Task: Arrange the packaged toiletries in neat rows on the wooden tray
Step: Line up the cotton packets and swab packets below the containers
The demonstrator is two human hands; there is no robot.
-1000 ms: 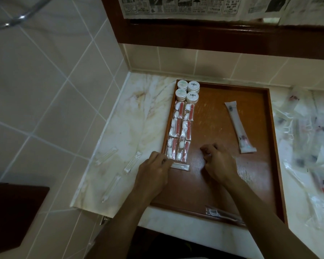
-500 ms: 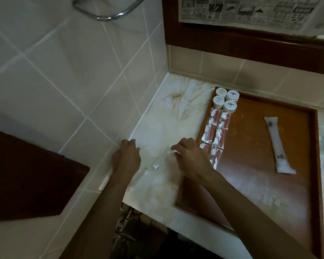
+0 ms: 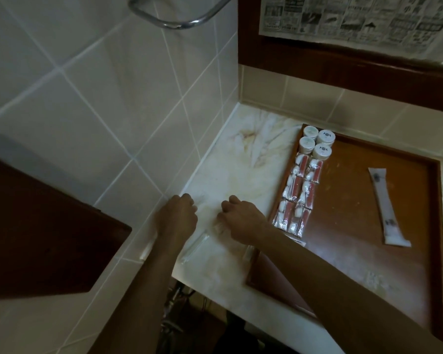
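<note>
The wooden tray (image 3: 343, 226) lies on the marble counter (image 3: 241, 154). Along its left side stand several white round jars (image 3: 317, 143), and below them two columns of red-and-white sachets (image 3: 298, 195). A long white packet (image 3: 386, 208) lies alone at the tray's right. Both hands are on the counter left of the tray. My left hand (image 3: 178, 218) is curled by the wall edge. My right hand (image 3: 241, 218) pinches at a clear thin packet (image 3: 216, 227). Two more clear packets (image 3: 193, 247) lie on the counter near my wrists. What the fingers hold is hidden.
A tiled wall rises to the left with a chrome rail (image 3: 179, 21) at the top. A dark wooden panel (image 3: 44, 233) juts out at lower left. Newspaper (image 3: 356, 19) covers the frame above the counter. The counter's front edge drops off below my forearms.
The view swung left. Both hands left the tray and moved onto the counter beside it, among the clear packets; since half a second ago they have closed in on each other.
</note>
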